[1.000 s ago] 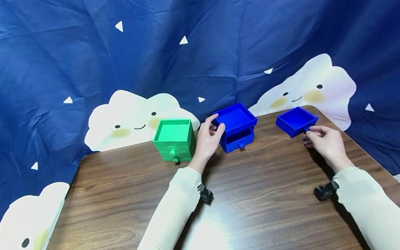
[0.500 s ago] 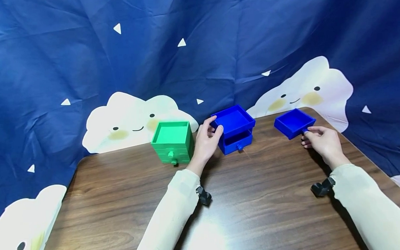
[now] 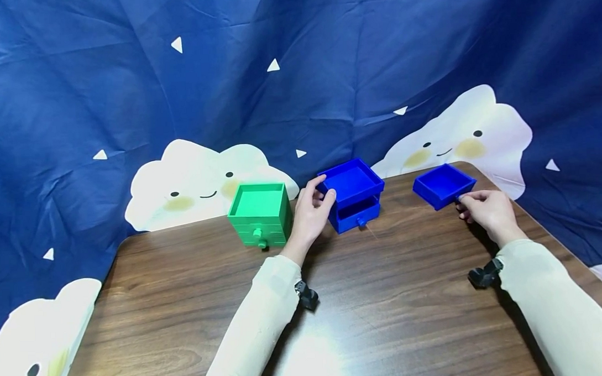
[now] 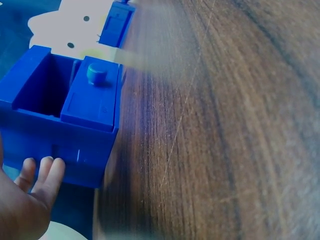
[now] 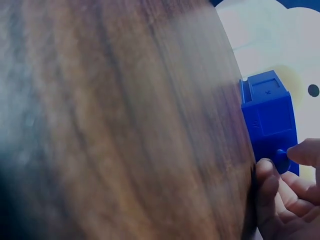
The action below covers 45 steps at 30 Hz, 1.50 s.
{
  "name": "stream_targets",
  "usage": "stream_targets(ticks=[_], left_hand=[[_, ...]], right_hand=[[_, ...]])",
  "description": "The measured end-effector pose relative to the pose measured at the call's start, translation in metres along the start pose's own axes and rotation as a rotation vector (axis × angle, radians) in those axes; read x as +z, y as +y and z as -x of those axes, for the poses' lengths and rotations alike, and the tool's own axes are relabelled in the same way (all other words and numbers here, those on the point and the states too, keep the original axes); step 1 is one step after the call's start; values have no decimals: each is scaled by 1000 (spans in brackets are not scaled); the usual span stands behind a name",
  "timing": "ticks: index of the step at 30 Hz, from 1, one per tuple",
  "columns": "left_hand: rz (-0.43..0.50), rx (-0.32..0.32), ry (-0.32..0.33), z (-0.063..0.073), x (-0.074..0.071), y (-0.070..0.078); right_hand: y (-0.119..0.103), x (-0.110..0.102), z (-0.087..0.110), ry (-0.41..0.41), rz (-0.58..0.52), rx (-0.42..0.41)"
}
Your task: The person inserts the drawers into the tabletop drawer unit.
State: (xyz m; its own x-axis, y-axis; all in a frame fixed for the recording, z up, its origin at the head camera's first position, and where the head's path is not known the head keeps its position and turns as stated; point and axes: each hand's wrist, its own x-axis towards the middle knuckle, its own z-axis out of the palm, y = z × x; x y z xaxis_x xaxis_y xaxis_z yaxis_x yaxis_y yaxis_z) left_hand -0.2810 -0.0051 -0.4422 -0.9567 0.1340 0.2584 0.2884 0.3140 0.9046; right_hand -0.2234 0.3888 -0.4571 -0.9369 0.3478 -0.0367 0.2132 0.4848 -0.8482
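A small blue cabinet stands near the back of the table, with a shallow tray top, an empty upper slot and a knobbed lower drawer. My left hand rests along its left side, thumb and index finger spread at the top rim. In the left wrist view, the other fingers lie fairly straight against the side wall. To the right, a separate blue drawer lies empty near the table's back right corner. My right hand pinches its knob between thumb and fingertips.
Left of the blue cabinet stands a green cabinet with a tray top and two knobs on its front. A dark blue cloth with white clouds hangs behind the wooden table. The table's right edge runs close beside my right hand.
The head view has shifted slightly. My right hand's fingers have moved a little at the drawer knob; the drawer, the cabinet and my left hand stay in place.
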Motion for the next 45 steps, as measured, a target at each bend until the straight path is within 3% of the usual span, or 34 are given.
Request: stream_targets(ticks=[24,38,45], left_hand=[[0,5,3,1,1,-2],[-2,-3,-1,1,1,1],[1,-1,-4,1,1,1]], right_hand=[[0,0,-8,-76,32,31],[-7,-1,-6,-93,-68,88],[-11,-3,-3,-131,-248,163]])
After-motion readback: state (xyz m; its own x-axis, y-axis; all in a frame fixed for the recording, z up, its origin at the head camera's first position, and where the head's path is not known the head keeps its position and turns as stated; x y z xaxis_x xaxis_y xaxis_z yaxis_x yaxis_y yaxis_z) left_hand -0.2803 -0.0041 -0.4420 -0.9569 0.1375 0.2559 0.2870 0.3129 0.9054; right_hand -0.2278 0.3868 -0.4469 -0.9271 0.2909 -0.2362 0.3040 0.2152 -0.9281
